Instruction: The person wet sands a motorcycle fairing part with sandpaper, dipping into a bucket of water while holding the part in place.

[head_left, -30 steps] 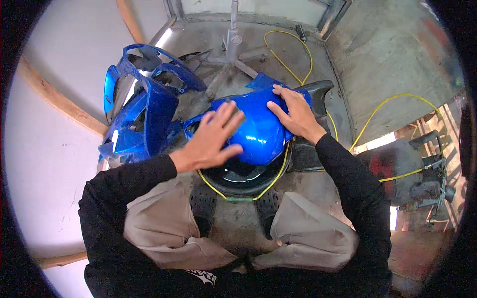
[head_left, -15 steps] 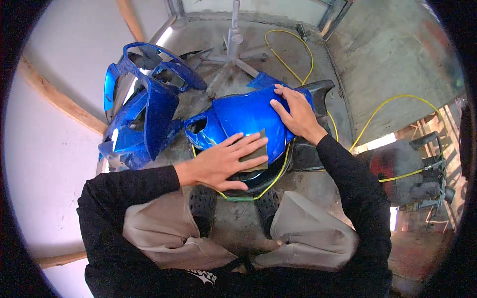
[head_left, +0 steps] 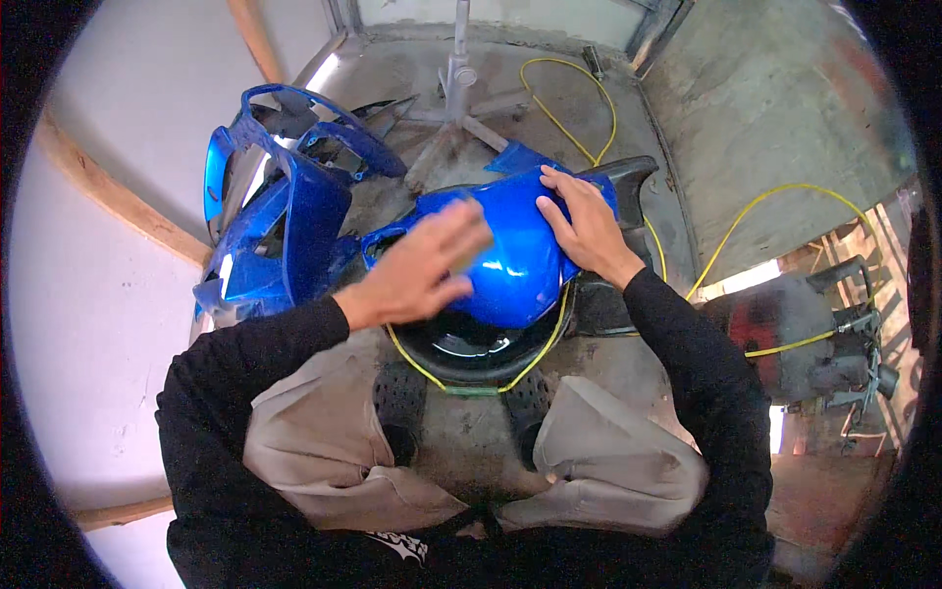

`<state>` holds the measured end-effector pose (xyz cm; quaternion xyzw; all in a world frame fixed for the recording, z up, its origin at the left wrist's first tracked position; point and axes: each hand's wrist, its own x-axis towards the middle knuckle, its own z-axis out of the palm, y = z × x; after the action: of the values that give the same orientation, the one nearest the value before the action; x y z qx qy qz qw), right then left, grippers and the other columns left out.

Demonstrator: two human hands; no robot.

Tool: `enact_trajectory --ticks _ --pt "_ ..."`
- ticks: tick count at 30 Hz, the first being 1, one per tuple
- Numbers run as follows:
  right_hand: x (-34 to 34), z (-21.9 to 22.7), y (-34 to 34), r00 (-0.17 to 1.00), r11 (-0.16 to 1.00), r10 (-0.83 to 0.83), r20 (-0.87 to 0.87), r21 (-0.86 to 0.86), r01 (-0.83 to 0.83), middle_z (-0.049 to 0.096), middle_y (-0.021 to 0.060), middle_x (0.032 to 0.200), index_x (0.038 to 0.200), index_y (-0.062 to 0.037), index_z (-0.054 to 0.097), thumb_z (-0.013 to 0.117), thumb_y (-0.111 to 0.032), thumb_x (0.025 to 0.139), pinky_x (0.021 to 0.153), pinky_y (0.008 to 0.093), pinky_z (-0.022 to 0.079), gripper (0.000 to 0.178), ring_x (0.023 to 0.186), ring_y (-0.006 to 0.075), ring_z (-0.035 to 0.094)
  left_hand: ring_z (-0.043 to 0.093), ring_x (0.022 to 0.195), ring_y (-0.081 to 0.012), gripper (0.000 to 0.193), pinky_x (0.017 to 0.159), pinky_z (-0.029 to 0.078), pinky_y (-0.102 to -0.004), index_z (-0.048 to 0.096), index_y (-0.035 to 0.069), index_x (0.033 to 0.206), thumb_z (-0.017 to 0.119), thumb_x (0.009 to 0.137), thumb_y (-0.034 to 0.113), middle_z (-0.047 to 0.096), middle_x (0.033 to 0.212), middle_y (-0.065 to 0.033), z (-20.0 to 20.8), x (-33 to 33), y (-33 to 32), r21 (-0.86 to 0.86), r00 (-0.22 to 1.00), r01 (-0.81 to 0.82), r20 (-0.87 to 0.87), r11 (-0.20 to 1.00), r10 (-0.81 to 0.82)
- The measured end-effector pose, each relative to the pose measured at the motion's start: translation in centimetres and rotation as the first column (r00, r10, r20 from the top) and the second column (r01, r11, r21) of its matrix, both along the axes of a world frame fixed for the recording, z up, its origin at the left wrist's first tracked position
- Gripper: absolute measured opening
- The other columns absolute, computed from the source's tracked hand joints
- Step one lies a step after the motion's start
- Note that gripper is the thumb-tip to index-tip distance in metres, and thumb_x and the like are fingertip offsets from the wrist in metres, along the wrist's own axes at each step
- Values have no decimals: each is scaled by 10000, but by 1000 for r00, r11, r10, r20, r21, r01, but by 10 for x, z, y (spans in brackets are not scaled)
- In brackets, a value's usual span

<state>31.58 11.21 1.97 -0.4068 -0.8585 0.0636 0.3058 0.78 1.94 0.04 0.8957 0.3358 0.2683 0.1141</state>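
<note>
A glossy blue motor-scooter body panel [head_left: 525, 280] lies across a round black tub [head_left: 471, 361] in front of me. My left hand [head_left: 417, 265], smeared by motion, is over the panel's left part, fingers stretched forward. A sliver of an olive-grey sandpaper sheet [head_left: 467, 259] shows at its fingers; the rest is hidden under the hand. My right hand [head_left: 587, 221] lies on the panel's far right part, fingers extended, nothing held. A glossy reflection shows in the tub.
More blue body panels [head_left: 319, 211] stand at the left by the white wall. A grey metal stand [head_left: 459, 88] is at the back. A yellow hose [head_left: 616, 113] loops across the floor towards a dark machine [head_left: 795, 339] at the right. Black sandals [head_left: 400, 398] are near the tub.
My left hand has moved up and left across the panel, away from its near edge, uncovering the blue surface and the tub's rim. My right hand has stayed in place.
</note>
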Motion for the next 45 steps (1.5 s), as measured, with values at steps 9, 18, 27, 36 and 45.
enact_trajectory --ticks 9,18,27,36,45 --pt "0 0 1 1000 1000 4 -31 -30 -5 730 208 1359 1430 28 631 636 -319 1088 1142 497 469 487 1288 406 662 283 1629 -501 846 1326 241 -600 394 66 1679 609 1044 581 275 1769 -283 13 3 -5 -36 915 349 -202 937 -348" --pt "0 1 2 1000 998 -13 -21 -67 12 717 199 1400 1415 16 639 636 -296 1085 1157 486 466 455 1312 389 654 340 1595 -499 809 1285 301 -606 474 65 1618 649 1020 582 346 1715 -301 18 13 -6 65 915 369 -203 927 -349" --pt "1 0 0 999 1000 14 -36 -8 -14 714 207 1398 1382 11 656 638 -271 1080 1139 494 474 414 1286 398 664 321 1600 -518 863 1294 280 -615 417 53 1654 573 1037 636 317 1738 -301 17 19 -5 31 995 6 -99 1000 -3" --pt "3 -1 -3 998 999 34 -58 18 -33 711 210 1407 1383 10 666 637 -278 1081 1143 494 473 417 1300 393 662 323 1609 -487 768 1298 279 -595 441 30 1642 606 1050 491 332 1741 -286 16 15 1 -44 993 -65 92 997 69" --pt "3 0 -2 999 1000 19 -46 19 -19 729 195 1375 1412 14 651 638 -299 1082 1145 489 472 455 1286 395 667 332 1609 -472 750 1289 297 -593 458 114 1648 599 1047 540 336 1746 -257 7 8 -9 1 901 379 -229 925 -369"
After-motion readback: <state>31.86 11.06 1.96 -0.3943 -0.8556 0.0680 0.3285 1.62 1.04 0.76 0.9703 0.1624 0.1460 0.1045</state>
